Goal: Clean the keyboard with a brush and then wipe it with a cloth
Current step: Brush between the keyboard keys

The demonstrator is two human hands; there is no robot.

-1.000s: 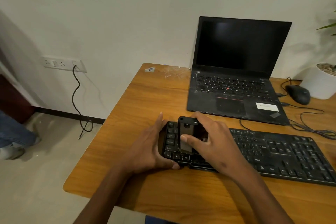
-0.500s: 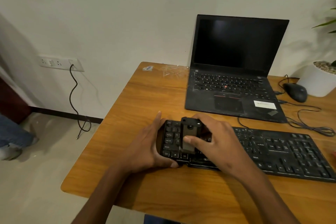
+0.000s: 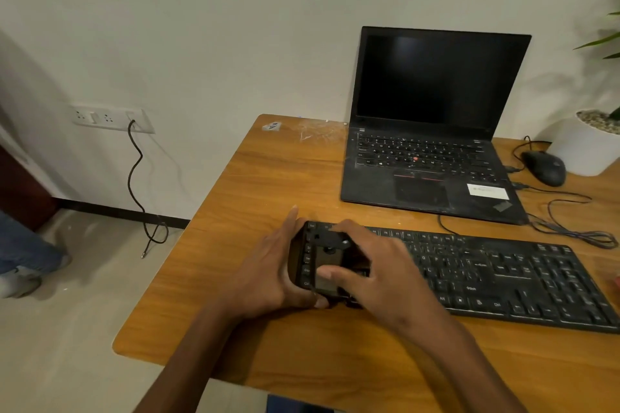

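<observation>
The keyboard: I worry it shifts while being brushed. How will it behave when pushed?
The keyboard looks thin, flat and rigid, so it would probably slide on the smooth wooden table rather than tip. The left hand braces its left end, likely checking that. Its thin cable offers little resistance.

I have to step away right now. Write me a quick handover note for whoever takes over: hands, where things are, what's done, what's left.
Right hand: grips the black brush, held on the left end of the external keyboard.
Left hand: fingers straight, bracing the keyboard's left edge.
Keyboard lies on the wooden desk, in front of the open laptop.
Done: brushing has begun at the left end.
Left: brush the remaining keys rightward, then wipe with a cloth. No cloth is in view.
</observation>
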